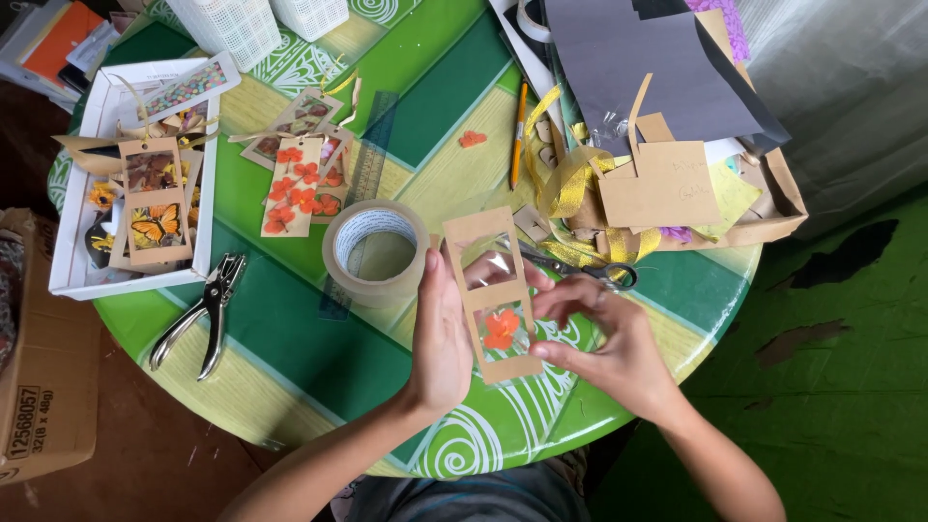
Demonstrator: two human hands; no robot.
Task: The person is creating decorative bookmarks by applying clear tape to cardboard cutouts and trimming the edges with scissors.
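The left hand [440, 333] and right hand [604, 338] hold a brown card frame [493, 290] with an orange flower [501, 329] in its lower window, fingers clamped on its two long edges, above the green table [319, 338]. Just left of the frame sits a tape roll [375, 251]; scissors [580, 268] lie just behind it.

tape roll [376, 253] left of held card frame [494, 295], hole punch [208, 309] further left, scissors [580, 268] right

head view, looking down, close above table [319, 348]
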